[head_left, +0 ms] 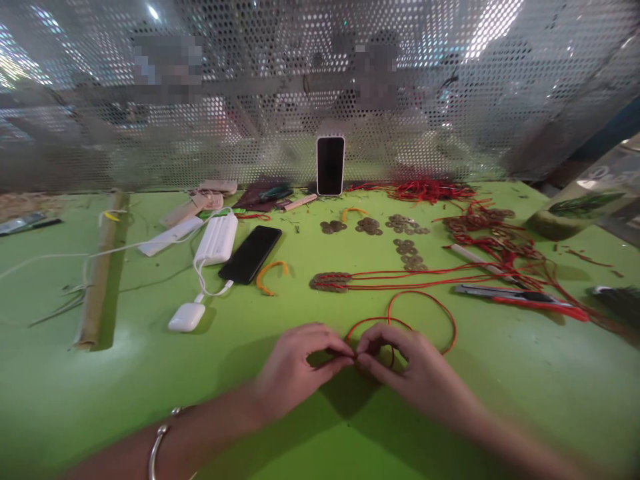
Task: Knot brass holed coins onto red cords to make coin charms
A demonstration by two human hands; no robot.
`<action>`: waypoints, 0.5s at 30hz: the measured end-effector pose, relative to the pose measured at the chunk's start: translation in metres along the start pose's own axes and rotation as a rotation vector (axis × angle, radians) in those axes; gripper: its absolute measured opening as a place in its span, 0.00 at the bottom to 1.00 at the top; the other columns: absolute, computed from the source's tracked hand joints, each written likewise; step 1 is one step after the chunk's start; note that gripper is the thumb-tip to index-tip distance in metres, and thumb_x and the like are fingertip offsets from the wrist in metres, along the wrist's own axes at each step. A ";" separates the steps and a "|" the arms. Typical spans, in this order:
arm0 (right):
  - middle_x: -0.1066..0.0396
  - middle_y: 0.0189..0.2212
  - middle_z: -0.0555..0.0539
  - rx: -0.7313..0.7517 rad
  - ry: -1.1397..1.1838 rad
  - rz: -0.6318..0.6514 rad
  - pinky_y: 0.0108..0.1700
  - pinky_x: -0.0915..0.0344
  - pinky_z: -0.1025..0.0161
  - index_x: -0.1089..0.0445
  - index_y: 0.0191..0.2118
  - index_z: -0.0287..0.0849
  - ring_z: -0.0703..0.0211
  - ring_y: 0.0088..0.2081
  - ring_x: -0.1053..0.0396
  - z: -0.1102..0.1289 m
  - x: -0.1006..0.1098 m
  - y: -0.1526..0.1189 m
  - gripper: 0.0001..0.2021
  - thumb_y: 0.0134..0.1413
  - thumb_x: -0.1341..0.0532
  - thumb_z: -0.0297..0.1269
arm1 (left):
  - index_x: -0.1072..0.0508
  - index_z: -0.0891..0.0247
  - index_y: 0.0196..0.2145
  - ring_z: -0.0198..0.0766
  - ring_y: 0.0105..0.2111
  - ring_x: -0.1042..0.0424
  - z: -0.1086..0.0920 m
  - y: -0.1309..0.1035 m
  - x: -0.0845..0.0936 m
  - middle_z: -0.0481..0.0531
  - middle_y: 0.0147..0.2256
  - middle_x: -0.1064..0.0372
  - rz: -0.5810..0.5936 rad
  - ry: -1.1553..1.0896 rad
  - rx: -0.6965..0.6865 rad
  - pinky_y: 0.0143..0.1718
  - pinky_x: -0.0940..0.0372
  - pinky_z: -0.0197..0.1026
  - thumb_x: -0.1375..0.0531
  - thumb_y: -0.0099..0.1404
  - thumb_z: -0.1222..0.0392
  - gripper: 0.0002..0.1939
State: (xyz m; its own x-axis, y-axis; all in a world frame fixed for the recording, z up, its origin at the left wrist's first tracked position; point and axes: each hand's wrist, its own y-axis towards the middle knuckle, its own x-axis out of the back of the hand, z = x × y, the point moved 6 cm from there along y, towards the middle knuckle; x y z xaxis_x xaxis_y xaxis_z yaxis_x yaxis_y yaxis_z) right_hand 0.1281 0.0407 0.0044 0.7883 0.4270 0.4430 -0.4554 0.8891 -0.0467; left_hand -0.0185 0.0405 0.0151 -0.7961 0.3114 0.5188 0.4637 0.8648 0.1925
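Thumb and forefinger of my left hand (pixel 303 360) pinch a red cord (pixel 454 320) at the front middle of the green table. My right hand (pixel 407 363) pinches the cord too, its fingertips meeting the left ones. The exact spot between the fingertips is hidden. From there the cord runs in a wide loop on the table behind my right hand. Farther back, a row of overlapping coins (pixel 330 282) is threaded with red cords that stretch to the right. Small piles of loose coins (pixel 369 227) lie behind that row.
A phone (pixel 331 167) stands against the perforated metal screen (pixel 280 113). To the left are a black phone (pixel 251 255), a white power bank (pixel 216 239), an earbud case (pixel 187 317) and a bamboo stick (pixel 100 280). On the right lie a box cutter (pixel 520 299), tangled red cords (pixel 425 191) and a jar (pixel 565 207).
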 end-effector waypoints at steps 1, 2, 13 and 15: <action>0.28 0.30 0.53 0.005 -0.003 -0.007 0.35 0.38 0.69 0.30 0.34 0.44 0.66 0.32 0.33 0.000 0.001 0.000 0.04 0.54 0.42 0.30 | 0.23 0.63 0.33 0.33 0.32 0.27 0.002 0.000 0.000 0.48 0.31 0.25 0.009 -0.004 0.016 0.35 0.35 0.33 0.37 0.61 0.63 0.03; 0.28 0.30 0.53 0.012 -0.004 -0.011 0.36 0.38 0.69 0.30 0.34 0.44 0.66 0.32 0.33 0.000 0.001 0.000 0.04 0.54 0.42 0.30 | 0.23 0.62 0.34 0.34 0.32 0.27 0.003 0.000 0.000 0.48 0.31 0.25 0.020 -0.001 0.035 0.36 0.35 0.34 0.36 0.61 0.62 0.03; 0.29 0.29 0.53 -0.018 0.092 0.084 0.34 0.37 0.70 0.31 0.39 0.45 0.66 0.31 0.33 -0.004 -0.002 0.001 0.05 0.57 0.42 0.35 | 0.23 0.62 0.31 0.34 0.30 0.27 0.004 0.002 0.005 0.47 0.29 0.24 -0.015 0.062 0.050 0.33 0.35 0.34 0.37 0.60 0.63 0.02; 0.29 0.28 0.52 -0.070 0.081 0.163 0.32 0.38 0.69 0.30 0.41 0.45 0.65 0.30 0.33 -0.009 -0.001 0.001 0.08 0.59 0.44 0.39 | 0.23 0.63 0.31 0.34 0.29 0.27 0.005 0.004 0.011 0.47 0.28 0.24 -0.035 0.097 0.040 0.32 0.34 0.34 0.37 0.60 0.64 0.02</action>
State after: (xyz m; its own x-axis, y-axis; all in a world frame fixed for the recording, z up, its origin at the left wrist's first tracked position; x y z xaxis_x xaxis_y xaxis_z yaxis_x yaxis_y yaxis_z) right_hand 0.1309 0.0426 -0.0042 0.7385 0.5754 0.3514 -0.5517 0.8153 -0.1756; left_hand -0.0277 0.0492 0.0174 -0.7693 0.2428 0.5910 0.4190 0.8900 0.1798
